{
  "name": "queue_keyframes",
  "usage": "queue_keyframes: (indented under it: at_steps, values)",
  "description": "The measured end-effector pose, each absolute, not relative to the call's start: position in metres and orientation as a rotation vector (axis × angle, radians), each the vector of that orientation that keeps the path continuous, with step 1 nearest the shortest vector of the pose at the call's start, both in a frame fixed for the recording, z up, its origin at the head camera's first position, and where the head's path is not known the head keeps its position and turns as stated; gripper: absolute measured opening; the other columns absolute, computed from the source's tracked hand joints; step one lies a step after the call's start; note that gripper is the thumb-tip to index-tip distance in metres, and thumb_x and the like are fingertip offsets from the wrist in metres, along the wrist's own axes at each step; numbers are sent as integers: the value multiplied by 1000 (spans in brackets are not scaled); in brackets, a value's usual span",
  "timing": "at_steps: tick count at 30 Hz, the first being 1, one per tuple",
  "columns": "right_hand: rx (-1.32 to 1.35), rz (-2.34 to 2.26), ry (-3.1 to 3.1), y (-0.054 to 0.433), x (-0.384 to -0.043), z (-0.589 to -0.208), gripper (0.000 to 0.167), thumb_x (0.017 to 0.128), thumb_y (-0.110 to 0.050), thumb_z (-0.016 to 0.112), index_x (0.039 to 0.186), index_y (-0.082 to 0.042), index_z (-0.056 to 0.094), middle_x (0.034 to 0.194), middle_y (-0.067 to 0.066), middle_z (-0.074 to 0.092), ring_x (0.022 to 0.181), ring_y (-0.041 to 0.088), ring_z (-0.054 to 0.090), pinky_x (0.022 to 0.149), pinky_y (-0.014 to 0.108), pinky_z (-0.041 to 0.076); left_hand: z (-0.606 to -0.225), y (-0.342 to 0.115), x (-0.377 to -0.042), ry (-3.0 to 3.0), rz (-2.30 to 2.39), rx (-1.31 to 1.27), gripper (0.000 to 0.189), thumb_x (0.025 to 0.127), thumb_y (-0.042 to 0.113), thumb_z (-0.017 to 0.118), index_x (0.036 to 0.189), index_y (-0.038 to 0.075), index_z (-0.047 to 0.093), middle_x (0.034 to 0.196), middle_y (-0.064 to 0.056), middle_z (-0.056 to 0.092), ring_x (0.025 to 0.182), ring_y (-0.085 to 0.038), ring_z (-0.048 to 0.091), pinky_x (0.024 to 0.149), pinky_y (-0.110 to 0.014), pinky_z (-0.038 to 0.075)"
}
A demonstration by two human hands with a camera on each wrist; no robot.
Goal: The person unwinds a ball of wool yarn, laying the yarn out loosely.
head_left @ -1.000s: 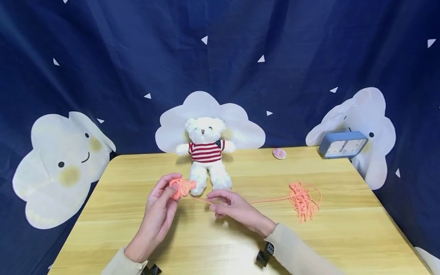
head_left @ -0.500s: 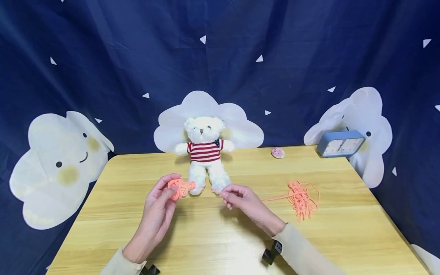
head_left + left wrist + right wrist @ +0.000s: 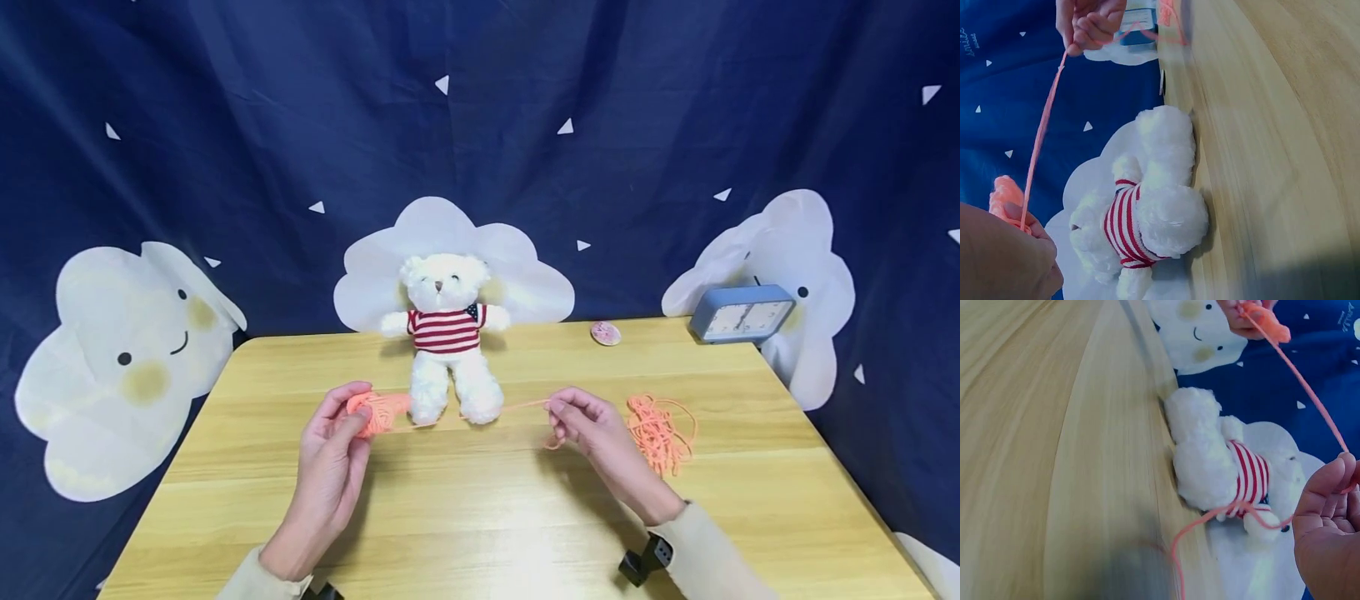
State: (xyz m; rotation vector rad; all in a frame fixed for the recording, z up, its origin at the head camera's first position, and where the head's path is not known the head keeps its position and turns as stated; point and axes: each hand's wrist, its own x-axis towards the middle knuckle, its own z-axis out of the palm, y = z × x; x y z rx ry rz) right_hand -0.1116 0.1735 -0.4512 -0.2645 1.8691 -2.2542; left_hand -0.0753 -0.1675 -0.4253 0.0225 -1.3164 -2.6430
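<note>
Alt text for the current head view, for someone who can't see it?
A person's left hand holds a coral yarn bundle and the right hand pinches a strand from it, above a wooden table. Behind are a white teddy bear in a striped top, a pink disc and a blue clock; loose yarn lies beside the right hand.

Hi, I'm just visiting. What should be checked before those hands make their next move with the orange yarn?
1. Left hand holds the yarn bundle: ok.
2. Right hand pinches the strand: ok.
3. Strand between the hands drawn straight: ok.
4. Strand clear of the teddy bear: ok, by the wrist views.
5. Loose yarn pile laid out neatly: not ok, its loops are jumbled.
6. Pile free of knots: cannot tell, loops overlap.
</note>
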Motion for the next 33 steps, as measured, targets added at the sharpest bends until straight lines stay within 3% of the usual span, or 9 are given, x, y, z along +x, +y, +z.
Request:
queue_keyframes:
  at_steps: [10,16,25,33]
  values:
    - [-237,-2387,1844,204,-110,-452,14,113,-8,58,109,-4,71,96,4,67,80,10,61,72,21,58,-423,-171,-74,-1289,-2633,45,26,105,-16,54,121,-2,69,117,-11,58,101,-16,61,87,-26,62]
    - [-167,-2477,1815,219,-112,-454,17,114,-9,57,109,-5,73,92,1,66,77,7,61,70,18,56,-425,-173,-75,-1229,-2667,11,31,106,-18,48,121,-1,67,116,-11,60,101,-18,66,85,-31,65]
    - [-76,-2571,1819,232,-114,-449,18,114,-7,58,105,-3,74,90,2,68,77,9,61,68,18,56,-428,-178,-74,-1218,-2734,-70,34,104,-21,50,130,-5,65,126,-13,60,111,-14,61,97,-23,57]
    - [-68,-2691,1755,248,-115,-445,24,114,-5,55,104,-5,76,88,1,70,77,8,63,68,17,55,-426,-181,-74,-1203,-2754,-20,41,103,-22,50,138,-5,63,121,-8,52,105,-12,60,98,-23,57]
